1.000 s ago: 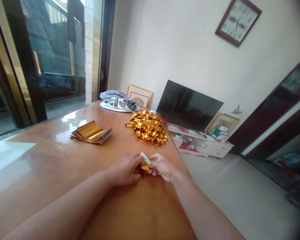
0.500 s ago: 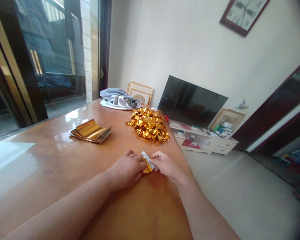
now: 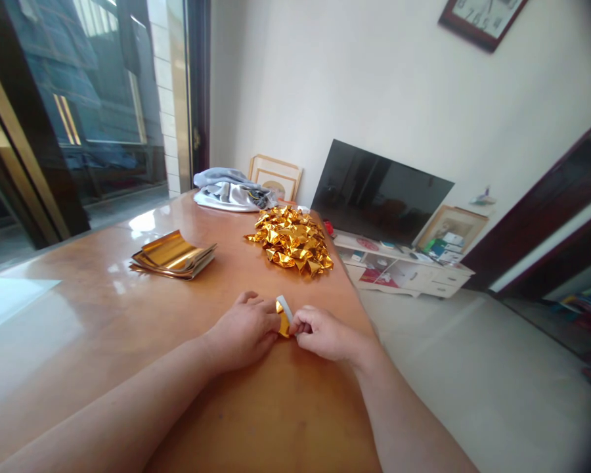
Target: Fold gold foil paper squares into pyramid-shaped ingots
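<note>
Between my hands, on the wooden table (image 3: 256,420), lies a sheet of gold foil paper (image 3: 284,320) with a pale strip of its underside turned up along one edge. My left hand (image 3: 249,328) lies over its left part, fingers bent and pressing it to the table. At its lower right edge my right hand (image 3: 320,333) pinches the paper, the fingers curled in. Beyond the hands sits a heap of folded gold foil pieces (image 3: 295,240). A stack of flat gold foil sheets (image 3: 173,255) lies to the left, its upper sheets curling.
Folded pale cloth (image 3: 229,190) rests at the table's far end, near leaning picture frames (image 3: 276,176). The table's right edge runs close beside my right arm. Past it stand a low white cabinet (image 3: 423,279) and a dark television (image 3: 379,197).
My right hand's fingers have shifted down along the paper's edge and curled in more. The left hand stays on the paper. The whole view has tilted slightly.
</note>
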`<state>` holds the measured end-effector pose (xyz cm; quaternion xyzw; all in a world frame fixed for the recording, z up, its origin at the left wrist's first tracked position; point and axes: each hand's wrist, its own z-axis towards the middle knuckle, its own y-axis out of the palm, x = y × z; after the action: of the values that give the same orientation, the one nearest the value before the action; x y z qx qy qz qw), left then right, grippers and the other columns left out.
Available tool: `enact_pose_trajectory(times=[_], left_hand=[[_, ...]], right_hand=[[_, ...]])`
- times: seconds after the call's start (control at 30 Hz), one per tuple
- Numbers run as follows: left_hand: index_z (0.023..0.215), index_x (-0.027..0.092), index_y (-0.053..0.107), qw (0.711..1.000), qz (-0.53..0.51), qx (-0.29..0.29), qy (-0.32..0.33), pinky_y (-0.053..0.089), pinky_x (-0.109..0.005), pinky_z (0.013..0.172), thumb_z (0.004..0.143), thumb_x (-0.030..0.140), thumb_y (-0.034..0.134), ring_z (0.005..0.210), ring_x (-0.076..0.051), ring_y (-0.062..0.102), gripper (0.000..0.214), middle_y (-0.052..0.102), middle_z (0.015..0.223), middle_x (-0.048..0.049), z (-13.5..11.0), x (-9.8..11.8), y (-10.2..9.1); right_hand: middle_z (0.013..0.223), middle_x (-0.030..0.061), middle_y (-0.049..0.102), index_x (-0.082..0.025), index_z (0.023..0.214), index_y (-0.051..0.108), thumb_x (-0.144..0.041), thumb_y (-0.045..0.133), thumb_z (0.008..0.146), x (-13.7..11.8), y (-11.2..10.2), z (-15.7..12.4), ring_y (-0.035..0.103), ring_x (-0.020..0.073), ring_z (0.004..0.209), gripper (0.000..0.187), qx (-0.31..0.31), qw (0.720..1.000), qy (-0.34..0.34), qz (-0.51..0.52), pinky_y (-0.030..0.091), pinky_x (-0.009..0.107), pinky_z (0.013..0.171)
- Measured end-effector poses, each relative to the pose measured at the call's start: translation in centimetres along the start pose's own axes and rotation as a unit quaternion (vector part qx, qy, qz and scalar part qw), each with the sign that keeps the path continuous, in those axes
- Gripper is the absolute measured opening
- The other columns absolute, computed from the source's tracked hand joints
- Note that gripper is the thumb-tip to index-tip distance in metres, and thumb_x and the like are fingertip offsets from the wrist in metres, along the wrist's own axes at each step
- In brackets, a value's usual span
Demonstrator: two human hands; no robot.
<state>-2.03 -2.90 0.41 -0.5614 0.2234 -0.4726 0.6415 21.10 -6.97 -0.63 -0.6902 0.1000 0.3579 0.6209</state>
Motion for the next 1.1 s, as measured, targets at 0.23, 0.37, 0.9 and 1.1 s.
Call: enact_pose_trajectory(times=[0.23, 0.37, 0.9, 1.1], left_hand=[[0.084, 0.023, 0.066, 0.999, -0.026, -0.004, -0.036, 0.037, -0.037, 0.089, 0.094, 0.026, 0.052, 0.091, -0.021, 0.058, 0.018, 0.064, 0.091, -0.0036, 0.3, -0.2, 0.3], [0.082, 0.022, 0.064, 0.998, -0.04, 0.0, -0.045, 0.037, -0.035, 0.086, 0.095, 0.029, 0.051, 0.087, -0.02, 0.057, 0.02, 0.064, 0.089, -0.003, 0.4, -0.5, 0.6], [0.103, 0.024, 0.059, 0.99, -0.109, 0.046, -0.074, 0.04, -0.035, 0.091, 0.096, 0.02, 0.041, 0.093, -0.019, 0.06, 0.019, 0.066, 0.101, -0.0019, 0.4, -1.6, 1.0], [0.09, 0.024, 0.068, 0.996, -0.082, -0.009, -0.042, 0.039, -0.034, 0.087, 0.099, 0.03, 0.046, 0.09, -0.019, 0.06, 0.024, 0.067, 0.095, -0.0019, 0.7, -1.6, 1.0]], right_hand=[[0.078, -0.0033, 0.062, -0.02, 0.088, 0.067, -0.01, 0.062, 0.073, 0.3, 0.1, -0.1, 0.056, 0.0116, 0.067, 0.018, -0.021, 0.998, 0.032, 0.043, 0.038, 0.02, 0.057], [0.077, -0.0033, 0.063, -0.02, 0.086, 0.066, -0.022, 0.071, 0.077, -0.2, -0.1, -0.1, 0.056, 0.0121, 0.066, 0.011, -0.026, 0.997, 0.041, 0.058, 0.037, 0.02, 0.056], [0.068, -0.0039, 0.058, -0.019, 0.071, 0.058, -0.029, 0.059, 0.087, 0.6, 1.2, 1.0, 0.049, 0.011, 0.061, 0.019, 0.018, 0.998, 0.059, 0.018, 0.033, 0.021, 0.055], [0.065, -0.0044, 0.053, -0.018, 0.07, 0.056, -0.031, 0.058, 0.088, 0.5, 1.3, 1.1, 0.046, 0.0105, 0.06, 0.022, 0.017, 0.997, 0.068, 0.028, 0.03, 0.02, 0.053]])
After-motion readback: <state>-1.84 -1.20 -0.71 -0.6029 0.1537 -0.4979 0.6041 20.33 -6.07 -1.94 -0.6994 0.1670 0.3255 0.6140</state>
